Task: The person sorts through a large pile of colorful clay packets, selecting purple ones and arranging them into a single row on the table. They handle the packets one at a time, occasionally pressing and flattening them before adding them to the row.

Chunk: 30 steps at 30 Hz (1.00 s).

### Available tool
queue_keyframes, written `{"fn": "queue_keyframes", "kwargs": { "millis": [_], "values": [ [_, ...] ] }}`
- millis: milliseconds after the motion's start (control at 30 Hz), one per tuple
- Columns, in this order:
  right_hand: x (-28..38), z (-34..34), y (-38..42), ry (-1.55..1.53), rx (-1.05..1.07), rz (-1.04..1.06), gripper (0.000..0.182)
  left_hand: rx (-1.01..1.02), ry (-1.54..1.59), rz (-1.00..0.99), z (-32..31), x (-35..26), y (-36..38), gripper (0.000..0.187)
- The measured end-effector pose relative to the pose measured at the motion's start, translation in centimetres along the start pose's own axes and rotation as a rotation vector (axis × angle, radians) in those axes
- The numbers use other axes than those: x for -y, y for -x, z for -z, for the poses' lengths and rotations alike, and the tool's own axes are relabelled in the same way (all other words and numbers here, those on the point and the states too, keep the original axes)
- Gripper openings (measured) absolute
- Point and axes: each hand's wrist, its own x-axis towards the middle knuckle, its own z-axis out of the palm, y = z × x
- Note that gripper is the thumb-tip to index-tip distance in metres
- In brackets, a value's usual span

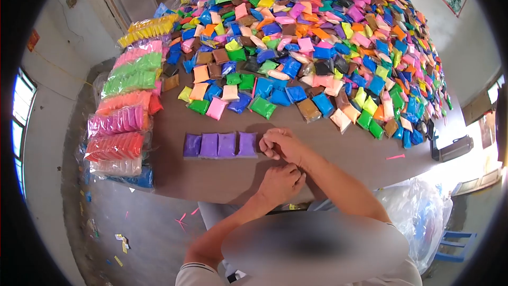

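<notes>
Four purple packets (pixel 218 145) lie side by side in a row on the brown table (pixel 211 179). Just right of the row, my right hand (pixel 281 145) is over the table with its fingers curled in; whatever they may hold is hidden. Closer to my body, my left hand (pixel 281 184) is closed too, its knuckles up and its fingertips near my right wrist. Nothing can be made out inside it.
A large heap of colourful packets (pixel 317 37) covers the table's back and right. Bagged packets stand in a stack (pixel 124 111) along the left edge. A black object (pixel 452 148) and a small pink strip (pixel 395 157) are at the right. A blue stool (pixel 456 243) is below.
</notes>
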Motion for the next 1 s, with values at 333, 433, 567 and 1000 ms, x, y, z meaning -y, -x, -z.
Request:
{"fn": "queue_keyframes", "kwargs": {
  "millis": [333,433,567,1000],
  "values": [
    [8.3,-3.9,-10.4,1.056,-0.392,0.716,0.025,-0.001,0.142,0.04,1.0,0.2,-0.6,0.025],
    [9.5,-3.7,-17.7,1.391,-0.452,0.722,0.042,-0.046,0.267,0.116,1.0,0.3,-0.6,0.025],
    [9.9,-5.0,-23.2,1.638,-0.425,0.629,0.052,-0.021,0.356,0.17,1.2,0.9,-0.7,0.018],
    [6.1,-5.1,-27.0,1.636,-0.144,0.809,0.015,-0.017,0.434,0.158,1.8,1.0,-0.5,0.014]
  ]
}}
